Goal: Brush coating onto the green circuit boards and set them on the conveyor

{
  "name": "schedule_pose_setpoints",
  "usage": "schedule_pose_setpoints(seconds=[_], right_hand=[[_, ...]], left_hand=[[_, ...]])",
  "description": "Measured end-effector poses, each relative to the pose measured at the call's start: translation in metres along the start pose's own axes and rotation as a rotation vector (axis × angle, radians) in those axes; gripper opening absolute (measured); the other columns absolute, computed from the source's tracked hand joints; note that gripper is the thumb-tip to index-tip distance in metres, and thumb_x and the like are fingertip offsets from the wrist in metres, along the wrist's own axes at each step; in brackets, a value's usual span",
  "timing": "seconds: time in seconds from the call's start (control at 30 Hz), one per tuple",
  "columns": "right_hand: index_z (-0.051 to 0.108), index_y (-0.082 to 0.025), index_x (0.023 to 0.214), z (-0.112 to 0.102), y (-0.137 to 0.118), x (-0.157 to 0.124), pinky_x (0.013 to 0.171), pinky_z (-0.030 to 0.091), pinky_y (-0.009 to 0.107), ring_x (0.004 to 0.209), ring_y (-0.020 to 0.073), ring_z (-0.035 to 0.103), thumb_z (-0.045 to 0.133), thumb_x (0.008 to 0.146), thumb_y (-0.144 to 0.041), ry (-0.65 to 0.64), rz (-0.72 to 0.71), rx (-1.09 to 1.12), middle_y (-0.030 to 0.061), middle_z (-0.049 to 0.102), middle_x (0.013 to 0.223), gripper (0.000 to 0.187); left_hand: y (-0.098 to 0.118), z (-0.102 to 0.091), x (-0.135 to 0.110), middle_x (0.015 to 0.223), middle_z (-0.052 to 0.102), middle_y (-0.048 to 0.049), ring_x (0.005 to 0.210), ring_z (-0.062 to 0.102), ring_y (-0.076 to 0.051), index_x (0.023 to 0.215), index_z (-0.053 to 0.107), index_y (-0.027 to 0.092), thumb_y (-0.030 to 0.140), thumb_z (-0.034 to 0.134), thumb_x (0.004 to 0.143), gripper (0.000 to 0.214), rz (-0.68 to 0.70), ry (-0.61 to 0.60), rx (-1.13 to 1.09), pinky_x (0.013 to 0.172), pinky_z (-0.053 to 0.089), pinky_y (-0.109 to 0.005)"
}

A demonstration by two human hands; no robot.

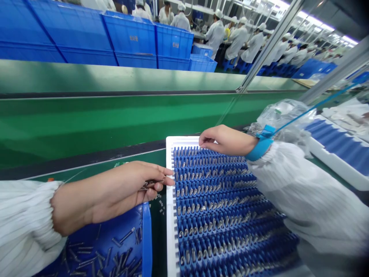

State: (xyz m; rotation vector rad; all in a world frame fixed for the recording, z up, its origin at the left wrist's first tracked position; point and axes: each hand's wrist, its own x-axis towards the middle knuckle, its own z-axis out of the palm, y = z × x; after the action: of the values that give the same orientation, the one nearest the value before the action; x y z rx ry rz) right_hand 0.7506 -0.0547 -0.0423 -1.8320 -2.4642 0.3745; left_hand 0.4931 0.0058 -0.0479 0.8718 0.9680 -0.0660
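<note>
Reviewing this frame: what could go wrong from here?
1. The left hand holds several small metal pieces beside the white tray; one might slip out.
2. The right sleeve hangs over the filled blue rows and might brush against them.
3. The blue cord from the wrist strap passes a plastic bag and could snag.

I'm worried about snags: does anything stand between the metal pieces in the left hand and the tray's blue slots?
Only the white tray's left rim lies between the metal pieces in the left hand and the blue slots; nothing else visible blocks that way. The right hand is at the far edge, to one side.
</note>
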Motion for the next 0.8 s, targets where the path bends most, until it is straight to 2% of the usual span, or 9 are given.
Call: schedule_pose_setpoints(seconds=[0.13,0.23,0.3,0.4,0.53,0.67,0.8], right_hand=[[0.067,-0.011,0.092,0.008,0.006,-0.003,0.079,0.046,0.023,0.085,0.0169,0.062,0.06,0.091,0.0,0.022,0.028,0.036,0.0038,0.064,0.092,0.013],[0.067,-0.01,0.094,0.018,0.009,-0.001,0.088,0.048,0.028,0.091,0.0185,0.062,0.062,0.094,-0.002,0.031,0.042,0.044,0.0056,0.064,0.095,0.009],[0.067,-0.009,0.096,0.025,0.011,0.001,0.091,0.049,0.033,0.093,0.0195,0.061,0.064,0.097,-0.007,0.031,0.045,0.045,0.0062,0.063,0.096,0.004],[0.065,-0.008,0.096,0.033,0.013,0.002,0.092,0.05,0.037,0.094,0.0203,0.061,0.065,0.102,-0.017,0.03,0.045,0.041,0.0063,0.062,0.096,0.011],[0.065,-0.008,0.096,0.036,0.015,0.003,0.094,0.05,0.039,0.096,0.021,0.06,0.066,0.104,-0.022,0.025,0.046,0.027,0.0066,0.061,0.097,0.016],[0.065,-0.008,0.096,0.035,0.013,0.004,0.093,0.051,0.039,0.095,0.0207,0.061,0.066,0.104,-0.02,0.002,0.053,0.019,0.0061,0.061,0.097,0.014],[0.064,-0.008,0.096,0.033,0.011,0.004,0.09,0.053,0.037,0.09,0.019,0.061,0.066,0.103,-0.015,-0.022,0.074,0.02,0.0042,0.06,0.094,0.009]], left_hand=[[-0.001,-0.002,-0.002,0.092,0.071,-0.0076,0.068,0.058,-0.01,0.09,0.076,0.016,0.013,0.064,0.085,0.013,0.019,0.033,0.09,0.056,0.046,-0.015],[-0.002,-0.001,-0.004,0.101,0.073,-0.0064,0.085,0.064,-0.013,0.094,0.076,0.02,0.019,0.065,0.087,0.013,0.059,0.013,0.168,0.068,0.05,-0.018],[-0.002,-0.001,-0.004,0.104,0.075,-0.0053,0.094,0.066,-0.014,0.093,0.077,0.021,0.018,0.064,0.088,0.014,0.082,0.001,0.172,0.074,0.051,-0.017],[-0.003,0.001,-0.003,0.1,0.076,-0.0052,0.099,0.068,-0.015,0.088,0.078,0.02,0.012,0.064,0.087,0.016,0.093,-0.023,0.154,0.078,0.053,-0.016],[-0.004,0.003,-0.002,0.094,0.076,-0.0076,0.088,0.069,-0.013,0.081,0.078,0.017,0.008,0.06,0.088,0.022,0.057,-0.002,0.057,0.075,0.055,-0.014],[-0.002,0.005,-0.002,0.086,0.074,-0.0081,0.068,0.064,-0.008,0.078,0.076,0.014,0.004,0.057,0.088,0.024,0.013,0.016,-0.013,0.058,0.052,-0.011],[0.002,0.005,-0.001,0.074,0.067,-0.004,0.054,0.054,-0.005,0.079,0.075,0.013,0.007,0.057,0.09,0.022,0.011,0.026,0.005,0.046,0.044,-0.011]])
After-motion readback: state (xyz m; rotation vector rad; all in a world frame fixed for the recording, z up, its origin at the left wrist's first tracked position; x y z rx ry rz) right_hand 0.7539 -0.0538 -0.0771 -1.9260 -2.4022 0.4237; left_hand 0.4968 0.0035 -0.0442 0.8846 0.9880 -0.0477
